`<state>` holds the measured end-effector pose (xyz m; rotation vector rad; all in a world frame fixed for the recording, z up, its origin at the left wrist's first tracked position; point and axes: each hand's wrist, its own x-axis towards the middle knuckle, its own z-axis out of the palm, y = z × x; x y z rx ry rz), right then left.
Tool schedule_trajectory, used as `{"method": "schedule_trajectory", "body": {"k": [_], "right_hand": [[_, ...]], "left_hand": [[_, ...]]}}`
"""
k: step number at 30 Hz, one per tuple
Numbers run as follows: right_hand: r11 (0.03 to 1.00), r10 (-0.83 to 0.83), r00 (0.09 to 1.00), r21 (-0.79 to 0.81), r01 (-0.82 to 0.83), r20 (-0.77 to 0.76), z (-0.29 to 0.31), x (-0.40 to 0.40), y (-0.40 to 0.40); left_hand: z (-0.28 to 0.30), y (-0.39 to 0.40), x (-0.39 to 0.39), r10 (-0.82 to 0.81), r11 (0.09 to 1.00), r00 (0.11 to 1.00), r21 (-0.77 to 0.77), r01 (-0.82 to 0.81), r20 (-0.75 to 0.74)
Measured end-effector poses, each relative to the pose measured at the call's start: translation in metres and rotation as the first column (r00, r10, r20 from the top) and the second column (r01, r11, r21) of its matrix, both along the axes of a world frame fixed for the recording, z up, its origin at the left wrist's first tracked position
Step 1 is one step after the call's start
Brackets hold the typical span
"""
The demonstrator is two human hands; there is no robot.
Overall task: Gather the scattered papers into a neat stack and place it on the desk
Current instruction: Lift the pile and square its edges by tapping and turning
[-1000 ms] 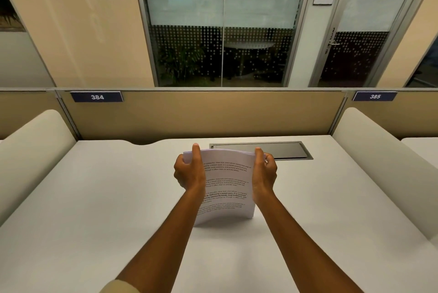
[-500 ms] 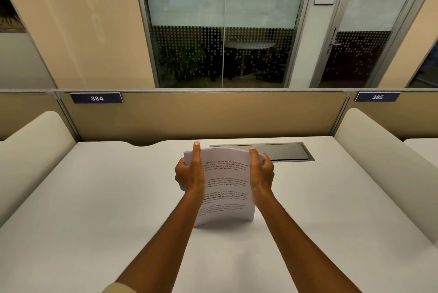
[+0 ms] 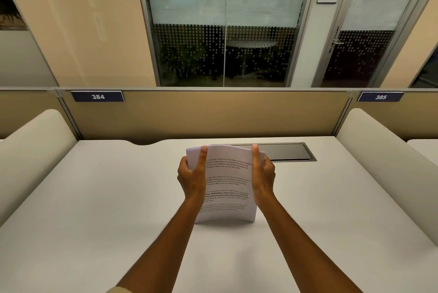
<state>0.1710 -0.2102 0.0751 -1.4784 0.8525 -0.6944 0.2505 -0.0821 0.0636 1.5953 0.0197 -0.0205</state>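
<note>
While the left hand (image 3: 192, 177) and right hand (image 3: 262, 175) clasp the stack of papers (image 3: 227, 186) upright on the desk (image 3: 94, 209), thumbs have slid up; squaring looks nearly finished, laying flat remains.

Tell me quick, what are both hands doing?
Left hand: closed, holding the papers by their left edge.
Right hand: closed, holding their right edge.

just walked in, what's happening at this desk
A person holds a stack of papers upright on the white desk, left hand and right hand gripping its two sides, thumbs near the top edge. The bottom edge seems to rest on the desk, and the sheets bow slightly. The stack is gathered but not yet laid flat.
</note>
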Motion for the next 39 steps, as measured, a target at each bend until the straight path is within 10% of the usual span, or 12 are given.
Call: {"method": "schedule_trajectory", "body": {"k": [39], "right_hand": [[0.974,0.212,0.977,-0.078,-0.212,-0.012,-0.073,-0.036,0.004]], "left_hand": [[-0.067,0.032,-0.024,-0.265,0.964,0.964,-0.007,0.266,0.031]]}}
